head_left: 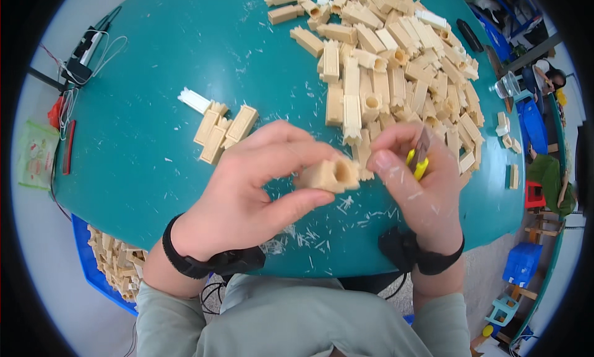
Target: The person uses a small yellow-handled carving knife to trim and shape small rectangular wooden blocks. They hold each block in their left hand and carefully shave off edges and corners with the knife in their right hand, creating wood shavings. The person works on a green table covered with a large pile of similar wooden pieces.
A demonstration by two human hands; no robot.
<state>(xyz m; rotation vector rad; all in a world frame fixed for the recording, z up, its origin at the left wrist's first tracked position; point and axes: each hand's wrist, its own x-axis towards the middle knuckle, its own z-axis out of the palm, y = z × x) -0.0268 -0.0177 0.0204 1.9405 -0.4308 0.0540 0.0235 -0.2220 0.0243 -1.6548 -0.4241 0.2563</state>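
Between the thumb and fingers of my left hand (253, 183) is a beige hollow block (328, 175), its round hole facing right. Just to the right of it, my right hand (421, 187) is closed around a utility knife (419, 157) with yellow parts and a metal blade pointing up. The thumb of that hand is close to the block's ragged end; whether it touches cannot be made out. Beyond both hands lies a large heap of similar beige blocks (371, 41). A small group of blocks (226, 131), with one white piece (195, 100), rests left of centre.
Thin shavings (309, 236) are scattered over the green table (154, 53). A blue bin (93, 273) of beige pieces stands below the table's left edge. At the far left are a power strip (86, 50) and cables. A clear cup (508, 84) sits at the right edge.
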